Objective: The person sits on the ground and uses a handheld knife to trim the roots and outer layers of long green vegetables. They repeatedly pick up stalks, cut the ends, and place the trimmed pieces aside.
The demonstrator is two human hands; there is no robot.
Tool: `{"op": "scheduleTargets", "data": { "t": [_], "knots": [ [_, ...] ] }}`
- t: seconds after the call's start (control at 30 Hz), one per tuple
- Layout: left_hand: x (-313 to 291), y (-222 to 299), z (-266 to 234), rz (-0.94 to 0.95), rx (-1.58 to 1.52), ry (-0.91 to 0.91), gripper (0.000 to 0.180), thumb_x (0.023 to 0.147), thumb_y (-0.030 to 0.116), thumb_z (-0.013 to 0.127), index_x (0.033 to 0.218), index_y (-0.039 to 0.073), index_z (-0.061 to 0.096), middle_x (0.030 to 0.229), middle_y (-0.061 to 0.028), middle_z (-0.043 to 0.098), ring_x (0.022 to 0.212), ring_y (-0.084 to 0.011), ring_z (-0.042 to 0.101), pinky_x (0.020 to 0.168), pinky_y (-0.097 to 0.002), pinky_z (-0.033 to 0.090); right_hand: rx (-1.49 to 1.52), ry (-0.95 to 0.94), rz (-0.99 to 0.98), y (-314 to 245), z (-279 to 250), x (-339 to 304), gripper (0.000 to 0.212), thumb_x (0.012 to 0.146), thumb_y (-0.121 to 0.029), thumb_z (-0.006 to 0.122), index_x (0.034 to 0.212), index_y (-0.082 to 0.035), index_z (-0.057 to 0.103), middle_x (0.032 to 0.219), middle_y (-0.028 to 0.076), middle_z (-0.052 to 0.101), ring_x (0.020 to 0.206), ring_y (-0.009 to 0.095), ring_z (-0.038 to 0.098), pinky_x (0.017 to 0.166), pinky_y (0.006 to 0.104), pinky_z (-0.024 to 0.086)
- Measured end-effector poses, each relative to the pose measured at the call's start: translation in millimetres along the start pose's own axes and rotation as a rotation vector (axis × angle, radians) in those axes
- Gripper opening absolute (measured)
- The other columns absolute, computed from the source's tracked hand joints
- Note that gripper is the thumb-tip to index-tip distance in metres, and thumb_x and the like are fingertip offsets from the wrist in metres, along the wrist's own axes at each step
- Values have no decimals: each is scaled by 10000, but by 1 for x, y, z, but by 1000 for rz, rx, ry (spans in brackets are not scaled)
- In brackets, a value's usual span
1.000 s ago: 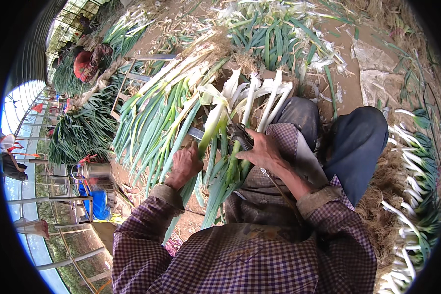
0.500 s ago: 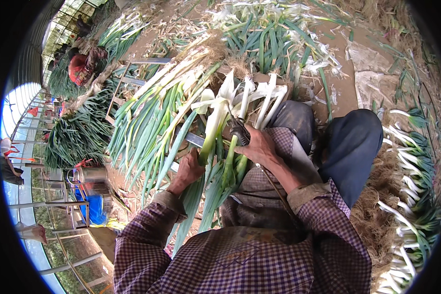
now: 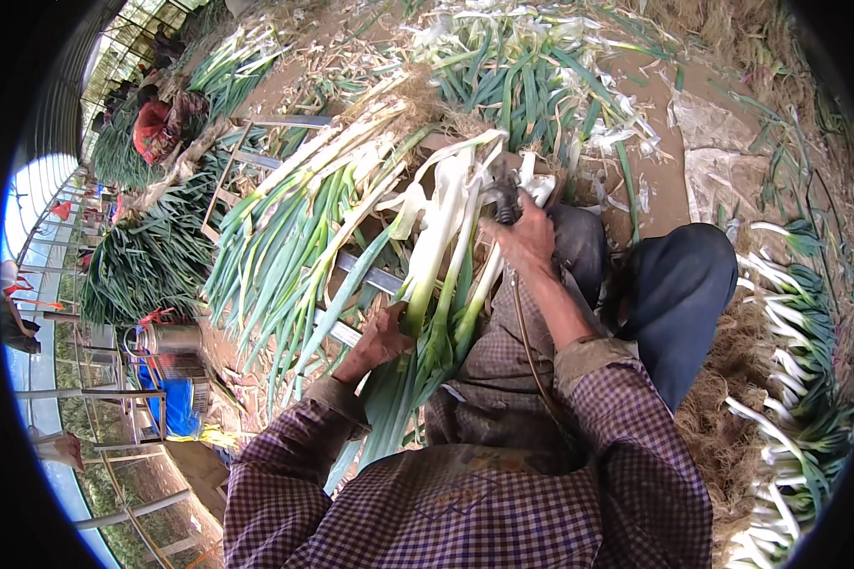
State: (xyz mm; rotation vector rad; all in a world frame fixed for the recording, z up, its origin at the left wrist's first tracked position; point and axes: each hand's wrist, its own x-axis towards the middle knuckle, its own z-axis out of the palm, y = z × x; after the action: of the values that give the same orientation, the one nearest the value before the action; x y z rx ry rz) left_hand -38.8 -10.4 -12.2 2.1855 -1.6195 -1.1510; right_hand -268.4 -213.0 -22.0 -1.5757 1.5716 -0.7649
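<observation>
My left hand (image 3: 381, 339) grips a small bunch of leeks (image 3: 443, 275) at the point where the white stalks turn green. The white stalks point up and away from me, and the green leaves hang down over my lap. Higher up, my right hand (image 3: 525, 234) is closed on a dark tool (image 3: 505, 196) held against the white upper part of the stalks. A thin cord (image 3: 522, 332) runs from the tool down along my right forearm. Loose white skins curl off the stalks beside the tool.
A large pile of leeks (image 3: 294, 228) lies on a metal rack (image 3: 370, 277) to my left. Trimmed leeks (image 3: 788, 332) lie on the right, more greens (image 3: 531, 85) ahead. Another person in red (image 3: 157, 128) sits at the far left among leek heaps. A blue container (image 3: 176, 403) stands at lower left.
My right hand with the tool has moved up the white stalks, away from me. The left hand has kept its grip on the bunch, and skins have peeled loose.
</observation>
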Motion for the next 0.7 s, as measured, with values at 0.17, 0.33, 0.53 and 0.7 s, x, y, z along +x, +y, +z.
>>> {"op": "scheduleTargets", "data": {
  "t": [0.17, 0.33, 0.53, 0.7],
  "knots": [
    [-13, -11, 7, -67, -350, -76, 684, 573, 58, 713, 1238, -52, 596, 941, -105, 655, 884, -210, 609, 788, -347, 504, -90, -139, -87, -12, -48, 42, 608, 684, -361, 865, 1176, -77, 650, 1002, 206, 727, 956, 362, 707, 862, 461, 548],
    [-3, -20, 12, -47, -499, -40, 685, 571, 58, 705, 1239, -43, 593, 1005, -92, 649, 946, -204, 606, 821, -340, 498, -53, -513, -108, -13, -49, -30, 799, 652, -301, 853, 1345, -19, 569, 1131, 241, 692, 1042, 361, 681, 949, 431, 533],
    [-2, -8, 9, -22, -273, -23, 817, 621, 83, 723, 1385, -63, 470, 1140, -172, 631, 1064, -264, 594, 898, -364, 489, -122, -455, -202, 3, -32, -68, 808, 644, -304, 832, 1362, -55, 557, 986, 235, 706, 997, 396, 675, 899, 469, 528],
    [-1, -7, 16, -32, -337, -3, 835, 678, 129, 772, 1415, -50, 423, 1165, -201, 624, 1086, -288, 591, 929, -387, 483, -190, -503, -146, -17, -34, -50, 663, 650, -290, 812, 1240, -83, 591, 919, 215, 713, 909, 415, 688, 836, 492, 540]
  ]
}}
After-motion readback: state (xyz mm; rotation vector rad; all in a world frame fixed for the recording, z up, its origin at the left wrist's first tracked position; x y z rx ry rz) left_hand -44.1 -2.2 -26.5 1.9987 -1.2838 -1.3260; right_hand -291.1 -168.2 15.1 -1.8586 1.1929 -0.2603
